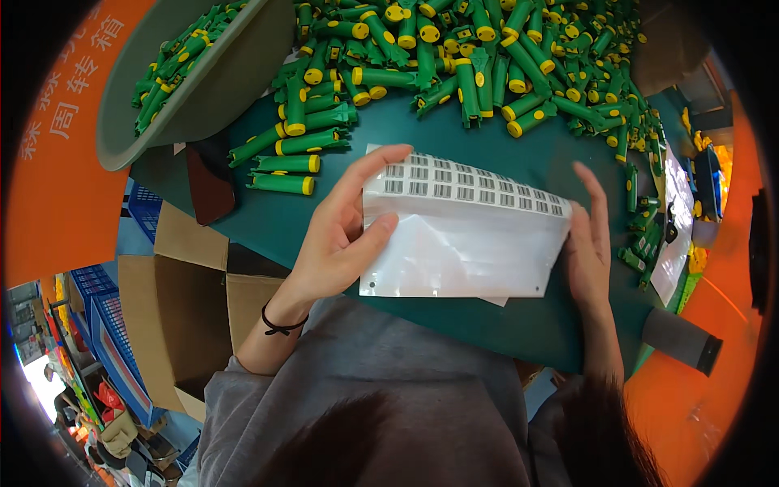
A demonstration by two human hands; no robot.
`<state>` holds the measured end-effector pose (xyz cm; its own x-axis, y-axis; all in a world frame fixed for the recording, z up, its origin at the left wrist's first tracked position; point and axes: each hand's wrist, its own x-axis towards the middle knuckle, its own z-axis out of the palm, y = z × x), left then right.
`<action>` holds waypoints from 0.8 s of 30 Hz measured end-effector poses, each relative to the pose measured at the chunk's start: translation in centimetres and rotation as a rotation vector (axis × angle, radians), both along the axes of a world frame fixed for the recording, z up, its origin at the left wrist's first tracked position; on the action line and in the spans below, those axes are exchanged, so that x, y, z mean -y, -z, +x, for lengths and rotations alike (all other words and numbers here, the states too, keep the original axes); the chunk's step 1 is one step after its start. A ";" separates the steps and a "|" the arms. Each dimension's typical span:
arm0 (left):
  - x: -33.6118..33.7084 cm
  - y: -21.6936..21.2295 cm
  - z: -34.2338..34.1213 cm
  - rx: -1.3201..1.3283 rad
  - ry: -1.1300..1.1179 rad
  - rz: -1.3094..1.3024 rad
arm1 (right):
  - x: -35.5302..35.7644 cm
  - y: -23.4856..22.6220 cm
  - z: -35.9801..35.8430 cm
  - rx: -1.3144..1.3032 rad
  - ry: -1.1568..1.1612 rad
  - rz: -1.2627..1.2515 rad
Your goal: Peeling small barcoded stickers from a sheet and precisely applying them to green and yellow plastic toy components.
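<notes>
In front of me, a glossy white plastic sleeve with a sheet of barcode labels (466, 243) is held above the green table. Rows of small black barcodes run along its bent-back upper part. My left hand (341, 231) grips its left side, thumb on the front and index finger along the top corner. At the right edge, my right hand (590, 243) holds it near the thumb, with the index finger raised. Beyond the sleeve lies a large pile of green plastic tubes with yellow ends (479, 77). Several similar tubes (284, 165) lie in a row left of my left hand.
A grey-green basin (235, 97) of similar green parts tilts at the upper left. A dark flat object (209, 187) lies by the table's left edge. Below is an open cardboard box (178, 316); a grey cylinder (680, 339) stands out at the right edge.
</notes>
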<state>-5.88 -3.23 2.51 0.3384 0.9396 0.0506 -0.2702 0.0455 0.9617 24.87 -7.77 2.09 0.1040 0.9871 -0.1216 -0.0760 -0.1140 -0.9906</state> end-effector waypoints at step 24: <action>1.7 -4.2 -1.2 -0.555 -0.214 0.099 | 0.8 -2.2 -0.5 0.237 -0.052 -0.049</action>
<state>-7.05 -4.92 6.67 0.1436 0.9896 0.0116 0.2799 -0.0519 0.9586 24.38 -8.57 4.25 0.0843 0.9854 -0.1478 0.1654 -0.1601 -0.9731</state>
